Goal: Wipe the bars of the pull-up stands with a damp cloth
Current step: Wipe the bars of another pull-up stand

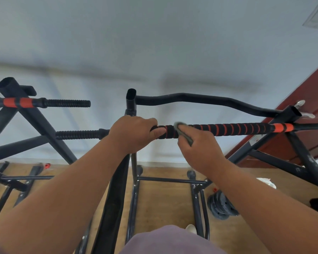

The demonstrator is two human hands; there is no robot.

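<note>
Padded bar (228, 129) of the nearer pull-up stand (131, 105), black foam spiralled with orange, running left to right across the middle of the view, with a bright orange band near its right end. Left hand (134, 133) wrapped around the bar's left part, fingers curled over the top, thumb underneath. Just to the right, right hand (198, 151) pinching a small grey cloth (183, 132) and pressing it against the foam, cloth touching the bar right beside the left thumb. Left of the left hand, a ribbed black grip (79, 135) sticking out from the same bar. Farther back, a bare black wavy bar (206, 100) spanning the stand's two uprights. At far left, a second stand (35, 118) with its own orange-banded bar (39, 103) ending in a ribbed grip. Below, black frame legs standing on a wooden floor (163, 202). Stack of dark weight plates (221, 206) on the floor at lower right, a white object (266, 182) beyond it. Dark red door (301, 110) at right, pale wall (154, 43) behind everything.
</note>
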